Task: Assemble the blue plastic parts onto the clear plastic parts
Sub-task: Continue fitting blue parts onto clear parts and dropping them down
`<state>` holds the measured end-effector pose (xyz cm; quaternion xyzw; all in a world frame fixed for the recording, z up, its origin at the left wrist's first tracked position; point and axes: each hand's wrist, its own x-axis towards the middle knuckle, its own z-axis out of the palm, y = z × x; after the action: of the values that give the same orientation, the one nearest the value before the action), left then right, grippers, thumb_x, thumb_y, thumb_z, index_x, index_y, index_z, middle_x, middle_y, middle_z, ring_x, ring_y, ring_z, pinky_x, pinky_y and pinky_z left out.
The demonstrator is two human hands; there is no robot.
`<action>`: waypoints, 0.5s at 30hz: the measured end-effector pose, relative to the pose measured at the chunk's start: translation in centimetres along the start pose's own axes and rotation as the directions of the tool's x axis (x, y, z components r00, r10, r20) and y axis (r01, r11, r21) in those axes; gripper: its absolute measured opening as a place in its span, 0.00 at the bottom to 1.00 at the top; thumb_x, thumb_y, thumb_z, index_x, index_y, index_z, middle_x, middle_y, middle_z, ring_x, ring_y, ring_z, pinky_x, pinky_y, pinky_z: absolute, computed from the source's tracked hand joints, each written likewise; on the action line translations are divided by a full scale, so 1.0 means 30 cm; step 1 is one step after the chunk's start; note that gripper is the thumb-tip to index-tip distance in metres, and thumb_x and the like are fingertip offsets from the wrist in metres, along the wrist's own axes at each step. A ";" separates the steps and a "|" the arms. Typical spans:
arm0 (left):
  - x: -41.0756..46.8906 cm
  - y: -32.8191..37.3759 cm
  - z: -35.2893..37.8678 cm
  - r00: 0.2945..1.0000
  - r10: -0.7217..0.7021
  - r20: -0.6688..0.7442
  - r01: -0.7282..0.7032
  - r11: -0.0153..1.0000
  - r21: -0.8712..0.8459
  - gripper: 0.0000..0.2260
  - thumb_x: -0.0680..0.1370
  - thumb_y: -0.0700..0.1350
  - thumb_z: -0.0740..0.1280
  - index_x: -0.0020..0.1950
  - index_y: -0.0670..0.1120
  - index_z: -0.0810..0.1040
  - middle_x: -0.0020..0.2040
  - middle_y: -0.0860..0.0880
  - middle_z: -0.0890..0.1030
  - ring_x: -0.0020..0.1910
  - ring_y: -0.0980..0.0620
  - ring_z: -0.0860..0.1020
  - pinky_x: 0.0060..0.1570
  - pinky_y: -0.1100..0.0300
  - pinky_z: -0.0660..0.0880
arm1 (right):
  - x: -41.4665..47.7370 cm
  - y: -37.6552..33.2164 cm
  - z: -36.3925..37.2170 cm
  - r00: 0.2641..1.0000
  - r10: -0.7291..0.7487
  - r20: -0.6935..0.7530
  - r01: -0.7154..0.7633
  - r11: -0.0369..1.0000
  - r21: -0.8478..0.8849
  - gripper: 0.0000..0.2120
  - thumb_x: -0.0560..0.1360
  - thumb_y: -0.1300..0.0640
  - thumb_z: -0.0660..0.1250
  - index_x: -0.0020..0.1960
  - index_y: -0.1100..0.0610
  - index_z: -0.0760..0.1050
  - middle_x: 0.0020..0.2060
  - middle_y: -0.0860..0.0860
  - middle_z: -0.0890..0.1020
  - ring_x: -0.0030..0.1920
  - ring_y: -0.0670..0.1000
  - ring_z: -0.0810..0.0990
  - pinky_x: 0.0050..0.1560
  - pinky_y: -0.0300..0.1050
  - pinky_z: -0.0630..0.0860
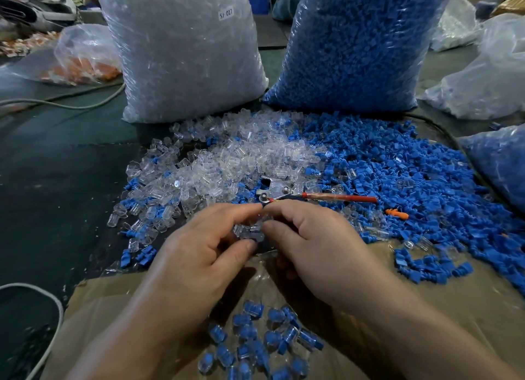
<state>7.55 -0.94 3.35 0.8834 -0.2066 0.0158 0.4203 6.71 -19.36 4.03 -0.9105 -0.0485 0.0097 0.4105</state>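
My left hand and my right hand meet at the middle of the view, fingertips together. Between them sit a few clear plastic parts, pinched by the thumb and fingers of both hands. Whether a blue part is among them is hidden by the fingers. Beyond the hands lies a heap of loose clear parts, and to its right a wide heap of loose blue parts. Near my wrists, several joined blue-in-clear pieces lie in a brown cardboard box.
A red-handled metal tool lies just past my fingers. Two tall bags stand at the back, one of clear parts and one of blue parts. A single orange part lies at right. Cables run at left.
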 end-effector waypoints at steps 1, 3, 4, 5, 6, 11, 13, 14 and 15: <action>0.000 0.003 0.005 1.000 0.004 -0.020 -0.005 1.000 -0.012 0.17 0.75 0.50 0.69 0.59 0.70 0.77 0.54 0.68 0.79 0.53 0.64 0.79 0.51 0.77 0.70 | -0.005 -0.004 0.000 0.998 0.039 0.044 -0.045 0.990 0.131 0.05 0.80 0.47 0.62 0.51 0.41 0.77 0.36 0.39 0.81 0.35 0.38 0.79 0.32 0.34 0.72; -0.001 0.003 0.013 0.996 -0.013 -0.091 0.007 0.998 -0.061 0.14 0.74 0.46 0.71 0.53 0.66 0.81 0.50 0.65 0.81 0.50 0.64 0.80 0.50 0.77 0.71 | -0.018 -0.019 0.001 0.979 0.110 0.174 -0.173 0.899 0.402 0.06 0.80 0.51 0.64 0.50 0.44 0.79 0.31 0.47 0.82 0.30 0.45 0.80 0.31 0.40 0.78; -0.003 0.001 0.016 0.992 -0.025 -0.127 0.014 0.996 -0.090 0.12 0.74 0.46 0.72 0.49 0.64 0.82 0.48 0.64 0.82 0.49 0.63 0.81 0.48 0.75 0.73 | -0.022 -0.025 0.001 0.968 0.128 0.215 -0.222 0.834 0.505 0.06 0.80 0.53 0.64 0.50 0.46 0.79 0.29 0.50 0.81 0.29 0.48 0.80 0.30 0.42 0.79; -0.005 0.002 0.020 0.986 -0.043 -0.159 0.025 0.993 -0.113 0.09 0.73 0.46 0.72 0.48 0.62 0.82 0.46 0.62 0.83 0.47 0.62 0.81 0.46 0.74 0.74 | -0.023 -0.030 0.001 0.963 0.136 0.231 -0.250 0.768 0.590 0.05 0.80 0.55 0.64 0.50 0.48 0.79 0.29 0.52 0.81 0.28 0.51 0.80 0.30 0.43 0.78; -0.005 0.002 0.021 0.979 -0.068 -0.191 0.044 0.990 -0.131 0.08 0.73 0.48 0.72 0.47 0.61 0.81 0.45 0.62 0.83 0.45 0.61 0.81 0.44 0.73 0.75 | -0.021 -0.034 0.002 0.960 0.145 0.238 -0.270 0.698 0.663 0.05 0.80 0.57 0.64 0.53 0.51 0.78 0.29 0.54 0.80 0.27 0.52 0.79 0.28 0.44 0.77; 0.006 -0.015 0.016 0.920 -0.293 -0.261 0.167 0.895 -0.413 0.07 0.75 0.44 0.71 0.45 0.58 0.82 0.38 0.52 0.85 0.32 0.58 0.81 0.30 0.68 0.77 | 0.002 -0.038 -0.020 0.936 0.193 0.294 -0.342 0.309 0.887 0.08 0.81 0.64 0.59 0.56 0.62 0.76 0.30 0.58 0.79 0.27 0.53 0.79 0.28 0.41 0.79; 0.009 -0.021 0.008 0.908 -0.339 -0.246 0.187 0.854 -0.486 0.08 0.78 0.42 0.69 0.44 0.56 0.83 0.39 0.50 0.86 0.32 0.58 0.81 0.28 0.65 0.77 | 0.006 -0.034 -0.028 0.929 0.184 0.320 -0.354 0.202 0.913 0.09 0.81 0.65 0.58 0.56 0.64 0.76 0.33 0.58 0.80 0.30 0.53 0.81 0.29 0.43 0.80; 0.011 -0.027 0.006 0.905 -0.360 -0.228 0.202 0.834 -0.514 0.09 0.79 0.42 0.68 0.44 0.55 0.83 0.40 0.49 0.86 0.33 0.57 0.81 0.28 0.63 0.76 | 0.007 -0.032 -0.030 0.927 0.171 0.333 -0.360 0.161 0.919 0.10 0.82 0.65 0.57 0.56 0.65 0.76 0.35 0.59 0.80 0.32 0.54 0.82 0.31 0.44 0.81; 0.012 -0.033 0.005 0.901 -0.379 -0.209 0.218 0.815 -0.537 0.09 0.79 0.42 0.68 0.44 0.55 0.84 0.40 0.49 0.86 0.33 0.56 0.82 0.28 0.62 0.76 | 0.006 -0.032 -0.030 0.925 0.155 0.346 -0.366 0.123 0.923 0.11 0.82 0.66 0.56 0.57 0.66 0.75 0.37 0.59 0.81 0.33 0.55 0.83 0.32 0.44 0.81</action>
<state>8.23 -0.63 2.60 0.7517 0.0073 0.0316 0.6587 6.87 -19.37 5.36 -0.4234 0.0956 0.1852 0.8816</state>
